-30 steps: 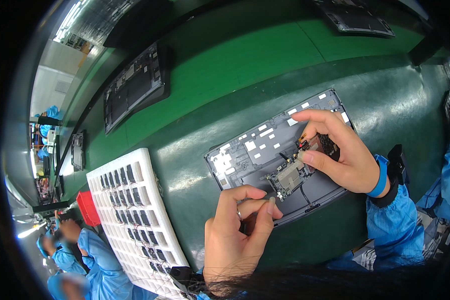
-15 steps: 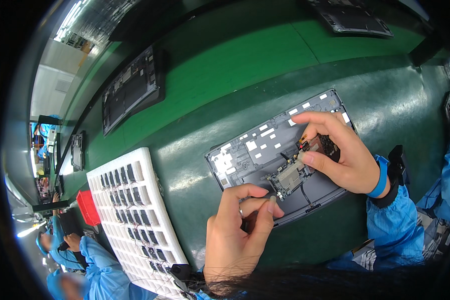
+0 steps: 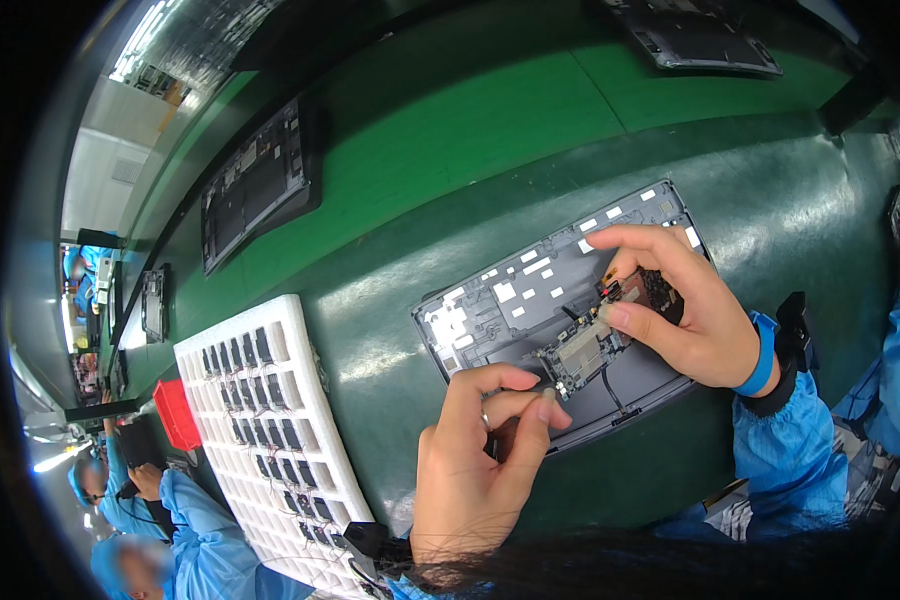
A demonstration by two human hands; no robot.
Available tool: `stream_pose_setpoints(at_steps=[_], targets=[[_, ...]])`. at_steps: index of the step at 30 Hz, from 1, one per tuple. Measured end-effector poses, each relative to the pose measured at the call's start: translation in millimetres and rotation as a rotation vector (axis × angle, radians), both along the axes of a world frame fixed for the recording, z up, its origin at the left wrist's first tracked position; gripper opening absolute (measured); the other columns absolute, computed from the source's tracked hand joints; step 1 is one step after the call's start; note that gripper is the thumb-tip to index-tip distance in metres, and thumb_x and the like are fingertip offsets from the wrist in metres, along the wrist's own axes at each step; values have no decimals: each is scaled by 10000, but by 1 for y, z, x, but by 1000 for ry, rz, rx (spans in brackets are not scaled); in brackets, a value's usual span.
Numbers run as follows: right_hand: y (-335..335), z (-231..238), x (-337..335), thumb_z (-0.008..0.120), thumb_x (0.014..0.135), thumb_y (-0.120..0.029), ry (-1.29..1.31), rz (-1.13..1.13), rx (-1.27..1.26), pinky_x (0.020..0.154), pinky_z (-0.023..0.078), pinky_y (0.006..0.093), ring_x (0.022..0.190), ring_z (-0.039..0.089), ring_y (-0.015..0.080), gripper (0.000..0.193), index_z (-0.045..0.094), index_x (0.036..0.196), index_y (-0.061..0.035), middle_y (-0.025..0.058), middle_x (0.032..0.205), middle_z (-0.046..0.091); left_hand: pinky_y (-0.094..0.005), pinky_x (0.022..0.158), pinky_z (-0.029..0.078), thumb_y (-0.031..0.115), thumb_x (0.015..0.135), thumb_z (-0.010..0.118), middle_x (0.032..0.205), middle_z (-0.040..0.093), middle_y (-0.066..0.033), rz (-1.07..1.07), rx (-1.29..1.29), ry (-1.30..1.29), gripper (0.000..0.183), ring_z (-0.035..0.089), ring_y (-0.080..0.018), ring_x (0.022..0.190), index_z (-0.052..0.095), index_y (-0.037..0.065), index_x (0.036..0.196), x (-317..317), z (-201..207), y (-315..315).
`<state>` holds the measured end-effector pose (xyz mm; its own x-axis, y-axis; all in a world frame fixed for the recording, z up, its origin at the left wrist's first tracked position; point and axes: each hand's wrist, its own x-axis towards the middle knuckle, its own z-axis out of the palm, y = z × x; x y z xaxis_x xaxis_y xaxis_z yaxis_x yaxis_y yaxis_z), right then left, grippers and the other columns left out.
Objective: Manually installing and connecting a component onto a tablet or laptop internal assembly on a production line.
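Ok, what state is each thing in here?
Right hand: closed on the circuit board
Left hand: fingers curled, contents unclear
Circuit board: held over the grey housing
Grey housing: lying inner side up
White foam tray: partly filled with black parts
Red bin: contents unclear

Grey casing (image 3: pixel 650 384): is lying inner side up, flashing white patches (image 3: pixel 505 291) across its far half!
Circuit board (image 3: pixel 584 351): now is slanting over the casing, showing grey shielding, being pinched toward the right!

Circuit board (image 3: pixel 578 358) partly hidden
The right hand (image 3: pixel 692 318) covers one end; anything pinched in the left hand (image 3: pixel 482 462) is too small to tell; the far device (image 3: pixel 698 40) runs off the top.
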<state>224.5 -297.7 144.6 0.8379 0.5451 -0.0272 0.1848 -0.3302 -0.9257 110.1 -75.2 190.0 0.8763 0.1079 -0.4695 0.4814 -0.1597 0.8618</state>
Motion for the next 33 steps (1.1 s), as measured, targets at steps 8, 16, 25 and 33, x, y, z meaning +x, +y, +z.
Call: stream_pose_setpoints(at_steps=[8,16,25,33], targets=[[-9,0,11,795,919,-63,-214,9,-19,908,484,356,1005,561,225,479,684,1385,-76,66,1077,664,-209,642,445,47,1040,723,922,822,-100,-13,116,-85,172,609,-24,745,739,-54,1177,11,-7,-6],[2,1,5,804,878,-36,-369,32,-16,816,489,372,906,592,278,316,767,1191,-42,88,999,716,-287,735,590,70,1034,719,970,831,-152,-40,134,-157,159,780,-153,817,778,-21,1150,4,-20,7],[3,2,4,803,902,-49,-270,-34,4,784,504,359,888,600,251,304,760,1203,-42,88,999,704,-287,755,590,71,1032,722,957,833,-145,-40,155,-131,164,783,-154,813,772,-21,1159,7,-15,5],[-2,1,9,800,928,-70,-272,-32,-16,766,499,350,863,580,231,304,750,1228,-52,78,996,701,-284,760,566,47,1070,654,1017,836,-105,-1,190,-229,194,786,-173,852,620,-9,1252,8,-12,-1]])
